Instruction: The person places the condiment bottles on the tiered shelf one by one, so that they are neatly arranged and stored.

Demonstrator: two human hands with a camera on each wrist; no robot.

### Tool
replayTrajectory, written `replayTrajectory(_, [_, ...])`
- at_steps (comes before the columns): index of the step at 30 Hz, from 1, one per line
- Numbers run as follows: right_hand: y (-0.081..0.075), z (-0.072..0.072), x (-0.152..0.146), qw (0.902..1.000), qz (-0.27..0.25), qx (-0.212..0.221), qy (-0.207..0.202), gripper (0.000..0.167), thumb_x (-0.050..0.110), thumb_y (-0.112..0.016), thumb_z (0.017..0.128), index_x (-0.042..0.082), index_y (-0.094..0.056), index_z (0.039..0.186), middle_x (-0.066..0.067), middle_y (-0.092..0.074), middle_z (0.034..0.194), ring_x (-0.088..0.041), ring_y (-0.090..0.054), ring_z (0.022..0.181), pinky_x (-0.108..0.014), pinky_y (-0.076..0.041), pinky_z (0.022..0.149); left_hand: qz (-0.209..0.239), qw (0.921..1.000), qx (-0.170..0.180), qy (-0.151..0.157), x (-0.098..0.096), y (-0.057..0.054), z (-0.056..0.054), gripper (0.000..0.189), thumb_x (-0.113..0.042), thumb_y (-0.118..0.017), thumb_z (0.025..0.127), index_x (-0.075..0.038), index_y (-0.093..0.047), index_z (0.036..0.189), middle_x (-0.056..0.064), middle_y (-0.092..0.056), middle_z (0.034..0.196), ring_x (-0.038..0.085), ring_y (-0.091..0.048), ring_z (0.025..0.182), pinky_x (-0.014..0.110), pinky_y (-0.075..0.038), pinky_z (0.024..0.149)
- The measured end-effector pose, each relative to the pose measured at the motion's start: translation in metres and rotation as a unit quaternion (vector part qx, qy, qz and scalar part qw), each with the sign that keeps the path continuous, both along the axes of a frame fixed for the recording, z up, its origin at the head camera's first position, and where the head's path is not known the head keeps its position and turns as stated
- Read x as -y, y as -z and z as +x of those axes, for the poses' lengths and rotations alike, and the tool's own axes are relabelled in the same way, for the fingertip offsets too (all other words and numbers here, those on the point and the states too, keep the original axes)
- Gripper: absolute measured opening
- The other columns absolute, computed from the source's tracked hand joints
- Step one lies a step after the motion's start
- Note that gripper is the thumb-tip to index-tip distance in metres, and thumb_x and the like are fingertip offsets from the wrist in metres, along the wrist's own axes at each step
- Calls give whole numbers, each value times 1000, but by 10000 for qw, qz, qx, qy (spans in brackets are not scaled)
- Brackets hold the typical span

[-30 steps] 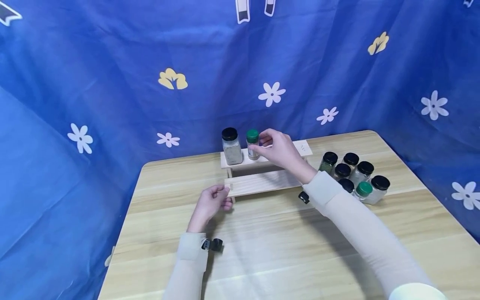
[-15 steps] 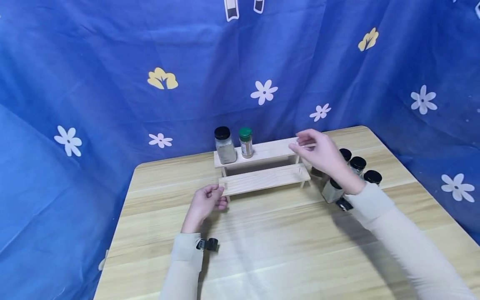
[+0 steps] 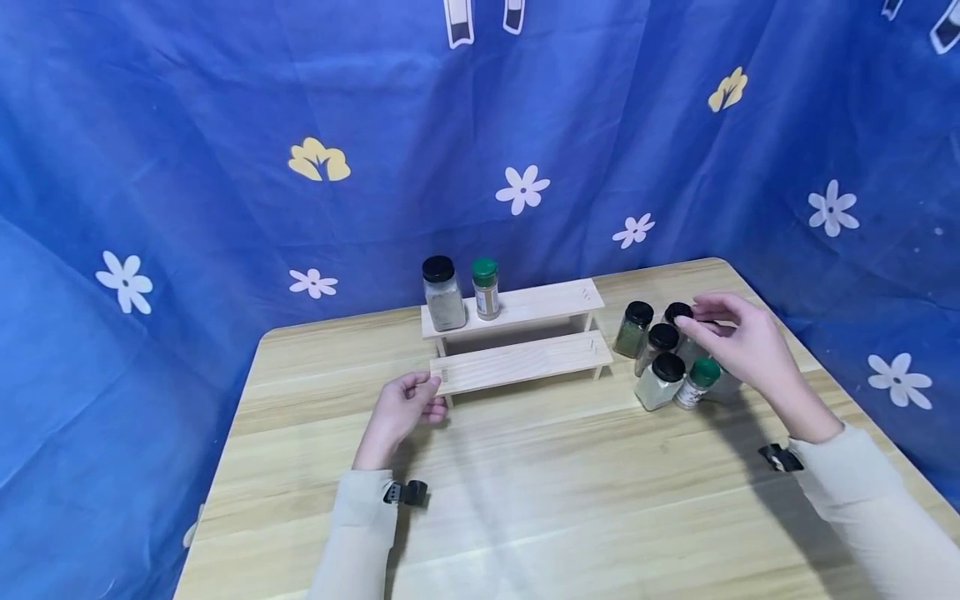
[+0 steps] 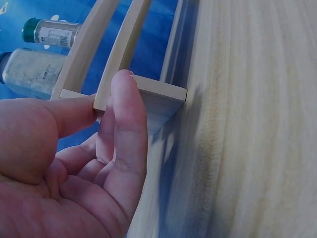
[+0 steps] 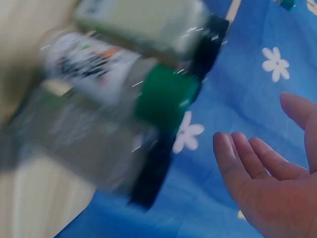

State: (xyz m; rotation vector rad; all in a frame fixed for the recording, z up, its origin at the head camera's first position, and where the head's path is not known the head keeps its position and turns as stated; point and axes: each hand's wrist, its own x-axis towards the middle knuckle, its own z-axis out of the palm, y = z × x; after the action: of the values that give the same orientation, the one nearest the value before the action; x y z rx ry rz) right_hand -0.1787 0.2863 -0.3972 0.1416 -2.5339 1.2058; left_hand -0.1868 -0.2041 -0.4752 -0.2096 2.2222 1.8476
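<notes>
L hand point(image 3: 399, 410) pinches shelf point(image 3: 525, 362) end | R hand point(image 3: 742, 343) part-open, nr jars point(image 3: 657, 390)

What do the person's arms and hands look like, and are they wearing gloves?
No gloves: the left hand and right hand are both bare. The left sleeve and right sleeve are long, plain and pale, almost white, reaching down to the wrists. Each wrist has a small black gadget by the cuff. I can't see any rings.
</notes>
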Motion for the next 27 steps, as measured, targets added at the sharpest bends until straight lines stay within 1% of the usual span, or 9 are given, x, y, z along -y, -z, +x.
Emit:
replayTrajectory(2, [5,7,-11,9996,224,72,179,46,29,-82,94,1,-69,128,-25,-74,119,16,-64,93,4,-52,82,9,10000,15,-27,0,-1,1,54,-21,-61,108,12,-46,148,21,-76,97,16,-76,72,33,-71,75])
replayTrajectory(5, [14,18,-27,9969,603,221,464,49,35,-84,92,4,-70,128,-22,-74,124,-13,-77,105,8,-46,81,52,10000,38,-13,1,-2,2,55,-21,-62,108,12,-46,148,21,-76,97,16,-76,73,34,-71,76])
replayTrajectory(8, [24,27,-41,9943,833,309,591,52,37,-84,91,4,-69,128,-23,-73,127,-42,-71,117,10,-39,80,73,10000,30,-11,1,-2,2,56,-22,-62,108,12,-46,148,22,-75,97,16,-76,72,34,-71,77])
replayTrajectory(9, [28,30,-46,9944,820,334,575,52,36,-84,91,3,-69,128,-24,-72,128,-38,-73,116,10,-39,80,60,10000,15,-16,1,-2,2,55,-22,-62,108,12,-46,148,22,-75,97,16,-76,72,34,-71,76])
replayTrajectory(11, [37,34,-52,9960,661,400,458,52,32,-84,92,0,-68,129,-27,-71,128,-15,-75,110,10,-42,81,17,10000,-22,-22,1,-2,2,53,-21,-62,108,12,-48,147,23,-75,97,15,-75,71,34,-71,75])
replayTrajectory(15, [56,40,-61,9981,345,491,137,52,23,-81,94,-7,-63,133,-34,-66,127,27,-51,98,7,-49,80,-30,10000,-51,-9,0,1,3,49,-20,-61,108,12,-51,144,23,-75,95,16,-75,70,33,-71,74])
replayTrajectory(18, [64,43,-64,9986,212,491,-1,51,19,-79,96,-8,-61,135,-32,-65,126,28,-51,97,6,-51,79,-17,10000,-45,-5,0,2,5,48,-20,-61,108,12,-51,143,22,-75,94,16,-75,70,34,-71,74])
replayTrajectory(25, [80,42,-71,9986,-117,481,-189,45,9,-77,96,-10,-59,132,31,-58,111,24,-57,99,2,-55,81,-41,9999,-89,-40,0,2,4,48,-20,-60,109,12,-52,143,23,-75,94,15,-75,69,33,-71,73])
replayTrajectory(27, [87,40,-73,9983,-94,519,-240,46,5,-78,93,-11,-58,131,38,-55,107,23,-58,97,1,-56,78,-68,9999,-112,-40,0,2,4,47,-20,-60,109,12,-52,142,23,-76,94,15,-74,69,32,-71,72])
